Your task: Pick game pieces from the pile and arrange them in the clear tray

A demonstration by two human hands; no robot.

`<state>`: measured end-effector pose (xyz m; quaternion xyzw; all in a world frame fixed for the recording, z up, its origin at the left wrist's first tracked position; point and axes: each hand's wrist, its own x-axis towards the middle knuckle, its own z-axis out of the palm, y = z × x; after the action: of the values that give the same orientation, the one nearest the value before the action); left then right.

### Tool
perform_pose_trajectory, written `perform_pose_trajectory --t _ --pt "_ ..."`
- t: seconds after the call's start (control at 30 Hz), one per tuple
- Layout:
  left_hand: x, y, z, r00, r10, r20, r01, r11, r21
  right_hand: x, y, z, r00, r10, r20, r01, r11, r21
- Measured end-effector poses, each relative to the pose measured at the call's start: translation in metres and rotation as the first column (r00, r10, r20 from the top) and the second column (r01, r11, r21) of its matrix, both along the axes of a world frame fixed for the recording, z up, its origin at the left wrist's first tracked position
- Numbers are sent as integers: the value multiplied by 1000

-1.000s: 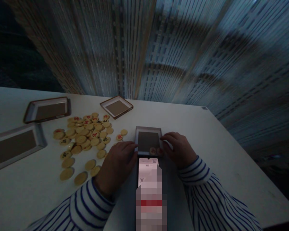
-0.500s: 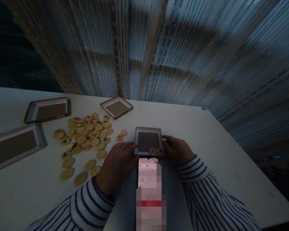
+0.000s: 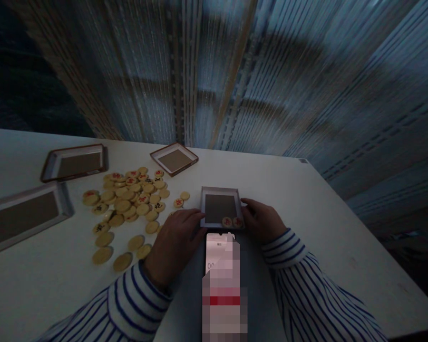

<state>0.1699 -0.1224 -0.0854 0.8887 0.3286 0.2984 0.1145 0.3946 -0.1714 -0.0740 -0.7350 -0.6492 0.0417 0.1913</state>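
Note:
A small open box [image 3: 220, 209] with a pale rim and grey-brown bottom lies on the white table in front of me. Two round Chinese chess pieces [image 3: 232, 222] with red characters sit side by side in its near right corner. My left hand [image 3: 174, 240] holds the box's left side, its fingers curled at the wall. On the opposite side my right hand [image 3: 265, 219] grips the right wall with bent fingers. Left of my left hand spreads a loose heap of wooden chess pieces [image 3: 126, 199], some showing red or black characters, many blank side up.
A lit phone [image 3: 219, 251], partly pixelated, lies just nearer than the box. Beyond the heap stand a brown-edged tray [image 3: 173, 158] and another brown-edged tray [image 3: 46, 164]. A larger pale tray [image 3: 66, 199] reaches the left edge. A strand curtain [image 3: 214, 71] hangs behind the table.
Only a slight shift of the whole view shows. Both hands stay at the box's sides, and the two pieces inside keep their place.

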Motion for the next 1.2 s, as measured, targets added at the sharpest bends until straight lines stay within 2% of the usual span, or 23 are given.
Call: perform_pose_trajectory --t 0.17,0.57,0.87,1.03,1.2 --pt "1 -2 5 1000 16 23 -16 1000 18 -1 0 1 998 -66 3 66 997 34" --pt "5 -9 11 995 -22 99 20 1000 22 -2 2 0 999 -26 48 22 997 74" --pt "5 -11 9 986 -34 165 15 993 114 -2 4 -1 997 -5 71 -8 983 186" --pt "-4 -19 14 976 -36 214 5 989 145 2 4 -7 996 45 79 -67 951 301" --pt "-16 -37 17 974 -56 222 20 987 161 -1 2 -5 989 104 105 -139 897 420"
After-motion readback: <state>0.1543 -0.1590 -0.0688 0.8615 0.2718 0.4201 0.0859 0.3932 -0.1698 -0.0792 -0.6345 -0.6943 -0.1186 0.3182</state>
